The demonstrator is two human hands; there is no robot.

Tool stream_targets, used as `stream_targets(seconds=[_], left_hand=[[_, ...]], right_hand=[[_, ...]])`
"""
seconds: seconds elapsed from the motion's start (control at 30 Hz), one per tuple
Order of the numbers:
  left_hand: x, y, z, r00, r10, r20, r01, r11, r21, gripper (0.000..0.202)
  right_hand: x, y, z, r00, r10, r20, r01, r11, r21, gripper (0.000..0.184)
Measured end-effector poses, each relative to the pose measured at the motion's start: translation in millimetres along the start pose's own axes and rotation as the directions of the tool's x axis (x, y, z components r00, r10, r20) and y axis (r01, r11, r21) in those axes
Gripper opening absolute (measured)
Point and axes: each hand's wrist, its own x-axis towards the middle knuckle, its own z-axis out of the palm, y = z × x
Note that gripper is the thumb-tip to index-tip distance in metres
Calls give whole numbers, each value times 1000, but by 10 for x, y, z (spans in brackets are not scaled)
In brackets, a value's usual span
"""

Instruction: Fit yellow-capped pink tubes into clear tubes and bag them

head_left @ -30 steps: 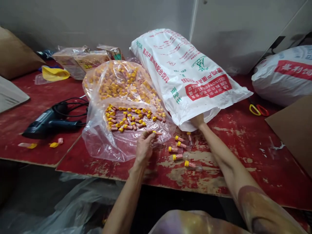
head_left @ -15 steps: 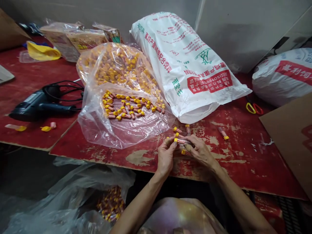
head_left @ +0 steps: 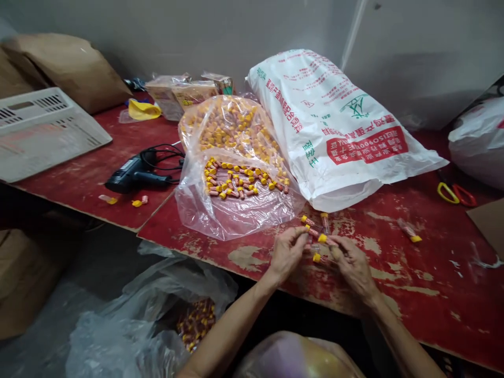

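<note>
My right hand (head_left: 352,262) pinches a small clear tube with a yellow cap (head_left: 322,238); the cap shows at the fingertips and the rest is mostly hidden. Close by on its left, my left hand (head_left: 289,252) has thumb and fingers pressed together, and what they hold, if anything, cannot be made out. Around the fingers lie several similar tubes with pinkish contents, among them an upright-looking tube (head_left: 325,223) and a tube (head_left: 317,258) below the hands. Behind them, a clear plastic bag (head_left: 244,220) holds many capped tubes.
A white printed sack (head_left: 315,126) lies behind the hands. To the left are a heat gun (head_left: 132,173) and a white slotted panel (head_left: 51,142). Scissors (head_left: 449,193) and a lone tube (head_left: 408,230) lie right. Below the red table's edge, another plastic bag (head_left: 129,325) holds tubes.
The view has swung left, so things sit further right. My hands have moved slightly apart; the tube they both held earlier is now at the right fingertips, its cap showing there.
</note>
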Motion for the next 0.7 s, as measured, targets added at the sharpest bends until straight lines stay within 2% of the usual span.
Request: stream_targets(seconds=[0.07, 0.1, 0.17, 0.23, 0.33, 0.4, 0.47, 0.53, 0.57, 0.63, 0.67, 0.7], left_hand=[[297, -36, -225, 978, 121, -169, -64, 949, 309, 24], [464, -65, -355, 960, 175, -218, -51, 875, 481, 24], [802, -135, -614, 957, 226, -184, -3, 642, 767, 28], [1104, -209, -825, 967, 221, -125, -15, 540, 841, 31], [1412, -292, -1008, 979, 198, -45, -61, 501, 863, 27], [1504, -319, -1064, 981, 193, -7, -88, 477, 874, 27], [1512, -321, -1091, 980, 200, 18, -109, 452, 886, 30], [1443, -301, -1093, 970, 245, -13, -104, 458, 883, 30], [1381, -285, -1084, 958, 279, -64, -86, 493, 866, 29], [1199, -250, -1050, 920, 315, -235, -30, 652, 758, 24], [1084, -236, -1025, 894, 289, -342, 0, 763, 646, 23], [959, -226, -996, 878, 216, -426, 27, 868, 496, 26]], right_hand=[[29, 217, -106, 992, -5, -123, -19, 982, -189, 32], [38, 327, -145, 986, -20, -165, -28, 959, -284, 34], [42, 512, -188, 980, -64, -191, -25, 902, -431, 37], [45, 613, -191, 979, -109, -174, 3, 855, -518, 37], [154, 615, -166, 970, -164, -178, 38, 830, -556, 34], [366, 563, -149, 959, -210, -188, 76, 837, -543, 32], [700, 509, -127, 959, -227, -169, 96, 823, -560, 31], [1113, 479, -90, 975, -173, -138, 51, 781, -622, 32], [1326, 478, -64, 985, -117, -129, 3, 751, -661, 31], [1710, 505, -10, 991, -55, -124, -45, 729, -683, 31], [1866, 533, 13, 991, -32, -127, -64, 726, -685, 33], [1991, 567, 28, 992, -18, -125, -72, 729, -681, 35]])
